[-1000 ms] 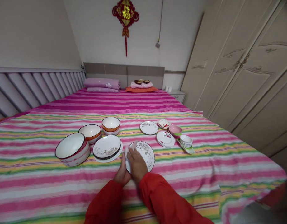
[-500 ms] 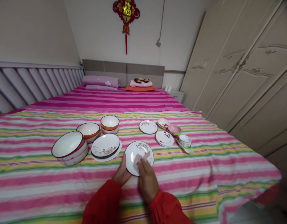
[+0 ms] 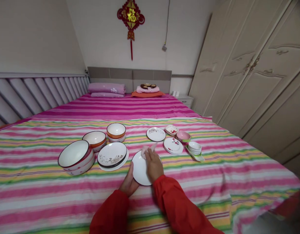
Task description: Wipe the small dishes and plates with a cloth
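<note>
A white plate with a dark rim [image 3: 140, 170] is held by its left edge in my left hand [image 3: 129, 182], thumb over the rim. My right hand [image 3: 155, 165] presses a pale pink cloth [image 3: 145, 151] against the plate's far edge, its fingers closed on the cloth. The hand and cloth hide the plate's far and right parts. To the left lies a stack of flower-patterned plates [image 3: 112, 153]. Just beyond the held plate is another flower-patterned plate [image 3: 156, 134], with a stack of red-flowered plates [image 3: 173, 145] to its right.
At left stand large stacked bowls [image 3: 75, 156] and two smaller bowl stacks [image 3: 94, 138], [image 3: 116, 130]. Small dishes [image 3: 171, 129], a pink bowl [image 3: 183, 135] and stacked little bowls [image 3: 195, 147] sit at right. Everything rests on a striped bedsheet [image 3: 67, 201]; a wardrobe [image 3: 262, 71] flanks the bed.
My right hand has slid the cloth from the plate's middle up to its far edge. The plate stays in my left hand. The camera view has tilted slightly upward.
</note>
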{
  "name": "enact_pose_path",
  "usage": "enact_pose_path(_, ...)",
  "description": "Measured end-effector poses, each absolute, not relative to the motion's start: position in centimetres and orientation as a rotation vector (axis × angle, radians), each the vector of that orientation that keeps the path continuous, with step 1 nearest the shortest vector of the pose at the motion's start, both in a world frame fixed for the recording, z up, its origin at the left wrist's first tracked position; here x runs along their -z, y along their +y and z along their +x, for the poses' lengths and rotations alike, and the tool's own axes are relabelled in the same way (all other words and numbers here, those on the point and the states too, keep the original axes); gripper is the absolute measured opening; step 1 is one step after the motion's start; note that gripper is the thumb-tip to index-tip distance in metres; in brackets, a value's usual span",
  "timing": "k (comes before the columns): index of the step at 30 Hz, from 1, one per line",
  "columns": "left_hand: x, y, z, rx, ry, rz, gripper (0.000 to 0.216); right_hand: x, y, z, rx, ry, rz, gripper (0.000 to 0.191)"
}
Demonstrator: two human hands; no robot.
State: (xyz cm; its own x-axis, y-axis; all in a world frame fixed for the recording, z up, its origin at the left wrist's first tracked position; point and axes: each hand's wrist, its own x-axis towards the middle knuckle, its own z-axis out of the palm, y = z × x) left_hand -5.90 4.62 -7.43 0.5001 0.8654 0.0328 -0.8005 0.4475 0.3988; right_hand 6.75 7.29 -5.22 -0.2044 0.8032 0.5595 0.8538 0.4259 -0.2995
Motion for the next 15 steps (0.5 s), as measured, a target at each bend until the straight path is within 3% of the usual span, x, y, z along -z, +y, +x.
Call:
enact_pose_path(6, 8.0, 4.5, -6.3, -0.984, 0.22, 0.381, 0.062, 6.6, 1.7, 9.3, 0.062, -2.065, -1.341, 0.048)
enact_pose_path(10, 7.9, 4.5, -6.6, -0.912, 0.199, 0.375, 0.065, 6.8, -0.9, 8.7, -0.009, -2.287, -1.207, 0.063)
enact_pose_path(15, 7.1, 4.5, -6.7, -0.937, 0.187, 0.376, 0.066, 6.5, 0.3, 8.4, 0.154, -2.36, -1.12, 0.042)
